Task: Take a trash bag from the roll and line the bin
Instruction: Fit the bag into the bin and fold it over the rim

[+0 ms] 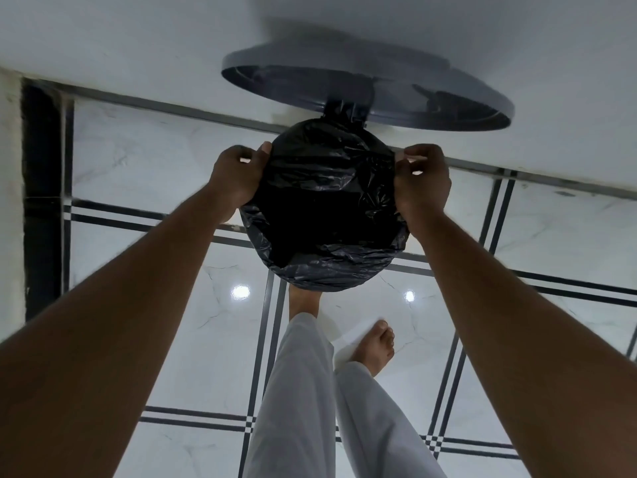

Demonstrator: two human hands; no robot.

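Readable text: none | Labels, brands, numbers, signs: none legible on any surface in the head view | Checked: bag, bin lid, wall, floor tiles

Crinkled glossy black plastic bag (pixel 327 208); matt grey plastic lid (pixel 379 84); polished marble-look floor tiles (pixel 206 339).

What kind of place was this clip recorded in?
Probably a home interior, though which room is unclear: a glossy marble-look tiled floor with dark border strips, a plain white wall, and a lidded bin lined with a black trash bag, tended barefoot.
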